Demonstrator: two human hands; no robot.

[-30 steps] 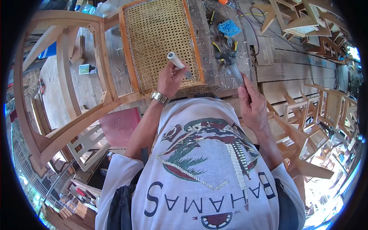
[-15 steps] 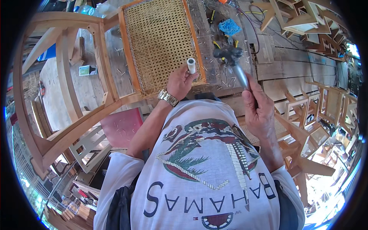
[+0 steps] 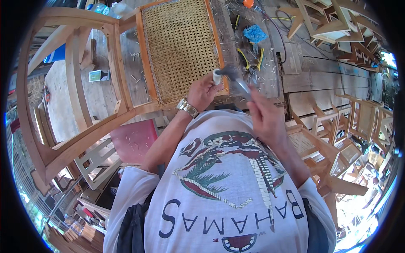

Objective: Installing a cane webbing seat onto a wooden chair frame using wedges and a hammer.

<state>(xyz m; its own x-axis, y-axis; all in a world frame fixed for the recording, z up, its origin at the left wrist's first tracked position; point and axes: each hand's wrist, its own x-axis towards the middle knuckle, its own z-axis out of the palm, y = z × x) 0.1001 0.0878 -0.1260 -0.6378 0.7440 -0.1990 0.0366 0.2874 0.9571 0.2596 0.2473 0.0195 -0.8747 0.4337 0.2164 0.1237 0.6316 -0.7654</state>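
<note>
A woven cane panel [image 3: 179, 46] in an orange-brown wooden frame lies before me, joined to a larger bare-wood chair frame [image 3: 126, 110]. At its near right corner, my left hand [image 3: 200, 96] is closed around a short white tube [image 3: 217, 79], held upright. My right hand [image 3: 267, 117] grips a hammer [image 3: 243, 85] by its silvery handle. The dark hammer head, slightly blurred, is at the top of the tube; whether they touch I cannot tell. The tube's lower end is hidden by my fingers.
Yellow-handled pliers [image 3: 260, 59] and a blue cloth [image 3: 255, 33] lie right of the panel, among scattered cane bits. A red panel [image 3: 134, 140] is below left. Several wooden chair frames [image 3: 363, 120] stand at the right. Plastic bottles [image 3: 101, 9] are at the far left.
My right hand has swung the hammer left and down, bringing its head to the tube's top. My left hand still holds the tube, and the view has shifted slightly.
</note>
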